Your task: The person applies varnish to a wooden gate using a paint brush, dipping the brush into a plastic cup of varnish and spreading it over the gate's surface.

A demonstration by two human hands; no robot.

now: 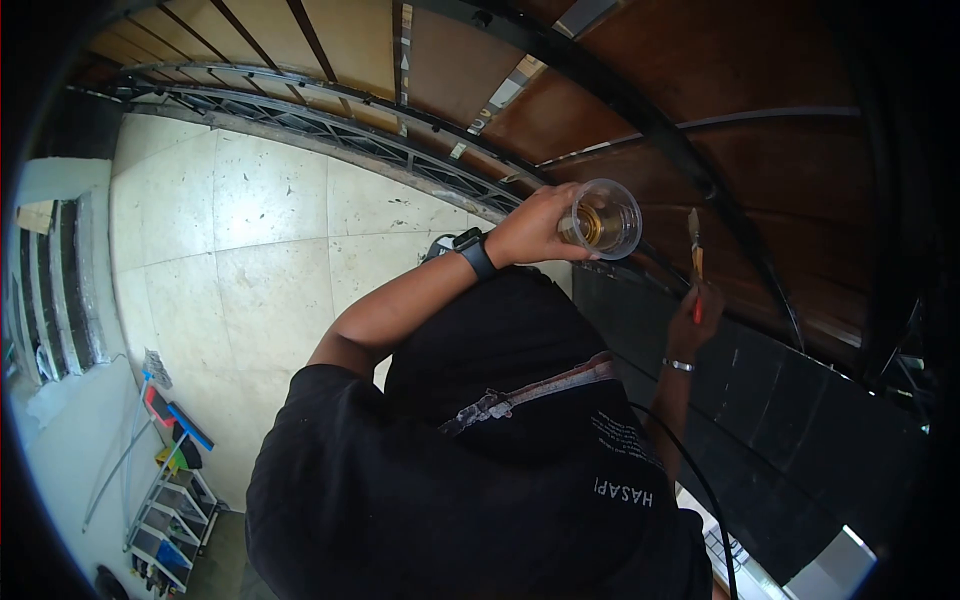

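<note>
- One dark wooden stair underside (760, 90) with a black metal rail (640, 110) is filling the top right; the far right edge is lost in shadow.
- One pale tiled floor (250, 240) is lying far below.
- One person in a black shirt (450, 500) is facing away; the head is hidden under a hood.
- One clear plastic cup (605, 217) is being grasped by the left hand (535, 232), raised near the rail; it is holding a little amber liquid at the bottom.
- One paintbrush (695, 262) is being clenched upright in the right hand (692, 322), bristles touching the dark wood; the handle is mostly hidden in the fist.
- One watch (474, 250) and one bracelet (678, 365) are showing on the wrists.
</note>
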